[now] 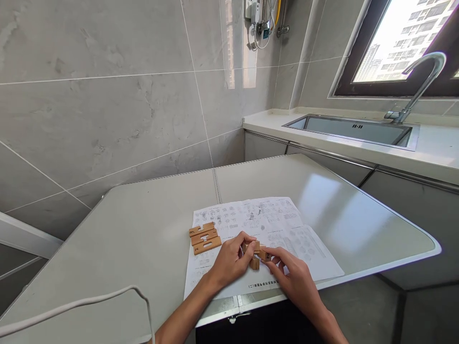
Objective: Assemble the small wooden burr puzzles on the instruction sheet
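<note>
Small wooden puzzle pieces, fitted against one another, are between my two hands above the printed sheet. My left hand pinches the upper left part of this cluster between thumb and fingers. From the other side, my right hand grips a wooden puzzle piece with a dark number on its end. How the pieces interlock is partly hidden by my fingers. Left of my left hand, three flat wooden pieces with slots and numbers lie in a row on the sheet.
The sheet of small diagrams rests on a pale folding table with a centre seam and metal latch. A white cable crosses the lower left. Behind on the right are a counter, a sink and a faucet.
</note>
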A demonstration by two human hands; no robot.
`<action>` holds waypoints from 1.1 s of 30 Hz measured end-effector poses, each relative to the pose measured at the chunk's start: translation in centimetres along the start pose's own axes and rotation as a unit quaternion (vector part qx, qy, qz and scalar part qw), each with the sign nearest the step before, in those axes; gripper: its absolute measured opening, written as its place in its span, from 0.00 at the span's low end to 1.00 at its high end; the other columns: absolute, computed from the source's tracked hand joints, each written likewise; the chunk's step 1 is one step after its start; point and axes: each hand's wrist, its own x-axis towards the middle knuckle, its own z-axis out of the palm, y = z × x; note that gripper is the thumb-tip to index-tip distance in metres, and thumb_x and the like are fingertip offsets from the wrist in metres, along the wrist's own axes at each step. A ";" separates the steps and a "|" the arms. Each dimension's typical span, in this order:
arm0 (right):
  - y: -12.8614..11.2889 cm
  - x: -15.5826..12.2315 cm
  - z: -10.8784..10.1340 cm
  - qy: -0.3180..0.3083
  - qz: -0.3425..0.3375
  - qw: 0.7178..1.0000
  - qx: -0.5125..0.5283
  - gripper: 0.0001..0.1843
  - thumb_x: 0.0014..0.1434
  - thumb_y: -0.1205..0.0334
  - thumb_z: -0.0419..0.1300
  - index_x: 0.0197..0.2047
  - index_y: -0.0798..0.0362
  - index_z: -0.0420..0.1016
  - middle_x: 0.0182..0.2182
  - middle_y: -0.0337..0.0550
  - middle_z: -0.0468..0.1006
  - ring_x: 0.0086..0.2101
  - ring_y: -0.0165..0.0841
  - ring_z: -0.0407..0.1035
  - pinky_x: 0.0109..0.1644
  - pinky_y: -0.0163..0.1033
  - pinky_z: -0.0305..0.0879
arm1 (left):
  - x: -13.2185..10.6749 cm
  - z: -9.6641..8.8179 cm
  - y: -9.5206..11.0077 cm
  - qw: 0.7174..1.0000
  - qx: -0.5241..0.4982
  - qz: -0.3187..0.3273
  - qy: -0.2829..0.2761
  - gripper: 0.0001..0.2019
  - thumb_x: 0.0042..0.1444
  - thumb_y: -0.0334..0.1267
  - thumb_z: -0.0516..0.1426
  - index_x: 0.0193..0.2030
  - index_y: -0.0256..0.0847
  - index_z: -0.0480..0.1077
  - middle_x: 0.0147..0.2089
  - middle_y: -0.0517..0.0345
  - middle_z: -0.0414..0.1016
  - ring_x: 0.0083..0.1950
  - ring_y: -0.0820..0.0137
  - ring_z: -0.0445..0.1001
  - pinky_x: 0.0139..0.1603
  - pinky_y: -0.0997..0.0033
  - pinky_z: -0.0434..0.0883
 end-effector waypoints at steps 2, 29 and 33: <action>-0.1 -0.1 0.0 0.006 0.010 1.000 0.005 0.11 0.74 0.57 0.59 0.56 0.44 0.78 0.36 0.40 0.82 0.30 0.35 0.72 0.31 0.37 0.69 | 0.0 0.0 0.2 1.000 -0.002 0.001 -0.002 0.17 0.75 0.51 0.50 0.50 0.42 0.73 0.33 0.62 0.75 0.30 0.71 0.66 0.35 0.71 0.65; -0.3 0.1 -0.8 0.042 0.072 0.991 0.102 0.14 0.74 0.51 0.57 0.54 0.49 0.78 0.28 0.37 0.78 0.22 0.32 0.69 0.33 0.38 0.73 | 0.2 0.0 -0.1 0.997 -0.016 0.065 -0.039 0.36 0.48 0.56 0.75 0.62 0.48 0.72 0.51 0.55 0.80 0.41 0.66 0.75 0.40 0.68 0.74; -0.3 0.6 -0.7 0.057 0.089 0.991 0.082 0.17 0.75 0.50 0.55 0.59 0.50 0.73 0.36 0.41 0.80 0.24 0.32 0.70 0.31 0.37 0.72 | 0.2 -0.1 0.1 0.995 -0.084 0.042 -0.025 0.39 0.43 0.55 0.77 0.60 0.45 0.72 0.52 0.53 0.80 0.45 0.63 0.77 0.47 0.63 0.77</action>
